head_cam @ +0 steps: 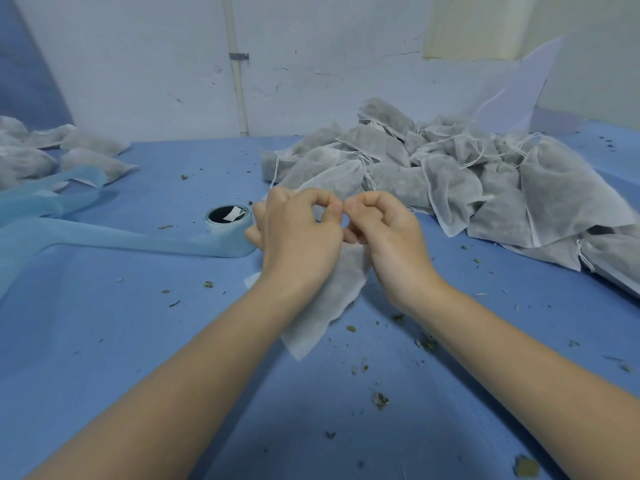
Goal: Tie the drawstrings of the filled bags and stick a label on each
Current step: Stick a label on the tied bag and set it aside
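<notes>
Drawstring was pinched by left hand (pixel 298 226) and right hand (pixel 377 226) fingertips above bag (pixel 329 299); knot slippage was judged possible, roll (pixel 228 218) lying at 9 o'clock.

Two hands work at the centre: left hand (pixel 298 230), right hand (pixel 384 233). One bag (pixel 325 306) lies under them. One label roll (pixel 228 218) stands at 10 o'clock. Bag piles: two, at 2 o'clock (pixel 450 174) and 9 o'clock (pixel 62 154); single bags there cannot be counted exactly.
</notes>
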A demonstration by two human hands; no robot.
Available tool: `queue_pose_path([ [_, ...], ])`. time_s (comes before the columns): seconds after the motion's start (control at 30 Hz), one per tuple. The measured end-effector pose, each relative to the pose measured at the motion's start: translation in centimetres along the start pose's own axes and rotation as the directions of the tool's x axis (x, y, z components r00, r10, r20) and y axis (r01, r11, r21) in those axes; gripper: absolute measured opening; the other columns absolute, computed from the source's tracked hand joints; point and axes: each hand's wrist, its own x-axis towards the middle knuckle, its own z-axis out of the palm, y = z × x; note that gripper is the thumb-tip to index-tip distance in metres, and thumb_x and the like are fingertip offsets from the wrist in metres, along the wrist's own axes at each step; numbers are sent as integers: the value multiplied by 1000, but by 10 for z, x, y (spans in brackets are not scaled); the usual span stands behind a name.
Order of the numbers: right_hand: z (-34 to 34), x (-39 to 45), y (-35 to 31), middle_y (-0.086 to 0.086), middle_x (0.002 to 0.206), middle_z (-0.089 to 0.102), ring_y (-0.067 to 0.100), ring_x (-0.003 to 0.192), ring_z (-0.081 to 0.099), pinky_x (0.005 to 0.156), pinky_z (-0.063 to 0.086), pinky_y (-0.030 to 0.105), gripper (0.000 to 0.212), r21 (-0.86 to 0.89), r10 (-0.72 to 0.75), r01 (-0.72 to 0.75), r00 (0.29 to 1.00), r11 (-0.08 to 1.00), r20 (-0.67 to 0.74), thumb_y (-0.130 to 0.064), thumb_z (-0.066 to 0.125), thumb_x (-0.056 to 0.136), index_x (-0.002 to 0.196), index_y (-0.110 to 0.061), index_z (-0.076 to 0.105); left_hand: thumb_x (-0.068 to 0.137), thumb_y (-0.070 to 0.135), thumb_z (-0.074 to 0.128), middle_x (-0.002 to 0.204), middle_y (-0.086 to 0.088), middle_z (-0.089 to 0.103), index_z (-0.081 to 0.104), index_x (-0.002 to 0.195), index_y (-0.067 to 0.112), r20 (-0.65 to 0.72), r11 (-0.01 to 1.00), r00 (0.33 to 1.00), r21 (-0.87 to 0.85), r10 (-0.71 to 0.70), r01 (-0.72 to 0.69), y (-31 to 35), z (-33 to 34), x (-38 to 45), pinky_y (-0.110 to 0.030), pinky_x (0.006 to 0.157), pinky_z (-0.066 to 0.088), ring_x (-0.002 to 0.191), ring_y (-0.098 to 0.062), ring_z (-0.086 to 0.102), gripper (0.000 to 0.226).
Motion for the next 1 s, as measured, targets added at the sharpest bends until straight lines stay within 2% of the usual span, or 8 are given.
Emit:
queue_pose_path([
  [0.17, 2, 0, 3, -16, 44, 47, -2, 49, 50, 64, 43, 21, 12, -153, -93, 89, 995, 984, -21, -22, 60, 93, 82, -23, 59, 96, 24, 48, 104, 4, 33, 52, 86, 32, -75, 1000, 997, -2, 3, -4, 2, -3, 3, -22, 80, 13, 118, -21, 31, 12],
  [0.4, 6, 0, 1, -17, 41, 40, 1, 43, 41, 61, 49, 23, 12, -106, -125, 122, 992, 987, -29, -18, 64, 91, 80, -24, 66, 96, 25, 49, 103, 5, 34, 50, 82, 32, -171, 995, 985, -97, -20, 3, 0, -12, 12, -33, 101, 27, 113, -19, 33, 16],
  [0.53, 0, 2, 2, -17, 40, 42, 2, 40, 43, 59, 50, 25, 9, -25, -46, 42, 980, 999, -192, -16, 65, 90, 82, -19, 67, 90, 31, 56, 100, -3, 41, 48, 75, 37, -37, 989, 999, -142, -36, 30, -2, -9, 8, -36, 101, 32, 114, -24, 40, 19],
  [0.63, -8, 9, 2, -15, 39, 41, 2, 37, 44, 61, 48, 32, 7, 119, 89, -49, 929, 992, -360, -20, 64, 90, 84, -20, 67, 84, 44, 60, 90, -2, 49, 52, 81, 32, 103, 972, 989, -202, -103, 122, -5, -8, 9, -40, 86, 43, 102, -30, 53, 14],
  [0.77, -16, 19, 5, -10, 51, 47, 9, 51, 46, 61, 42, 29, 7, 251, 238, -113, 798, 961, -553, -25, 63, 90, 84, -23, 67, 78, 54, 63, 89, 0, 72, 67, 92, 24, 482, 771, 848, -447, -219, 453, -5, -9, 8, -28, 60, 54, 76, -17, 69, 33],
  [0.83, -19, 22, 8, -6, 63, 48, 14, 61, 47, 64, 44, 29, 6, 281, 288, -138, 738, 950, -611, -25, 61, 91, 88, -23, 65, 77, 46, 68, 88, -2, 75, 71, 94, 22, 592, 673, 789, -519, -161, 527, -6, -5, 4, -31, 62, 59, 77, -19, 72, 29],
  [0.9, -21, 23, 9, -6, 64, 46, 11, 59, 44, 59, 41, 23, 10, 300, 320, -156, 701, 941, -637, -25, 58, 92, 82, -27, 61, 78, 32, 70, 95, -5, 74, 71, 100, 13, 603, 617, 786, -569, -136, 544, -6, 1, 2, -32, 72, 59, 85, -19, 71, 29],
  [1.0, -22, 21, 6, -9, 65, 44, 6, 57, 41, 54, 34, 18, 18, 294, 323, -172, 723, 940, -610, -24, 59, 90, 73, -28, 57, 84, 15, 66, 94, -9, 74, 69, 100, 2, 558, 589, 811, -601, -174, 540, -9, 6, 2, -29, 78, 58, 83, -17, 71, 20],
])
